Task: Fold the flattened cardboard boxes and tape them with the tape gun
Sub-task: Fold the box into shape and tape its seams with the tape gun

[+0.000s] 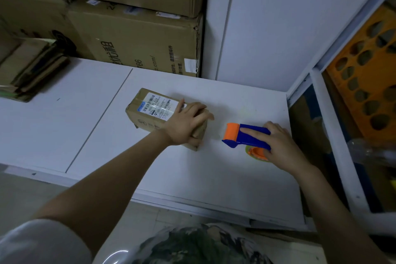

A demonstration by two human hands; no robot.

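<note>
Closest to you is the white table [192, 178], and both your arms reach out over it.

Your right hand [280, 143] holds the tape gun [248, 136]. One finger lies flat along its blue top, and the other fingers bend around its far side. The tape gun sits low on the table, with its orange roller end pointing left.

Your left hand [188, 123] is a little farther out. It grips the right end of the small box [150, 111]. Its fingers [199, 107] curl over the top and its thumb presses the near side. The box lies on the table, already folded up. A white label is on top.

Here is the part that matters. The box is to the left of the tape gun, just beside it but not touching. The long way of the box runs from far left to near right, so its near-right end faces the roller. Your right hand is the one to bring the tape gun across. The gap is too blurry to tell if clear tape runs across it.

Far off on the left lies a pile of flat cardboard [32, 64]. Behind that, big brown boxes [139, 43] stand against the wall.
</note>
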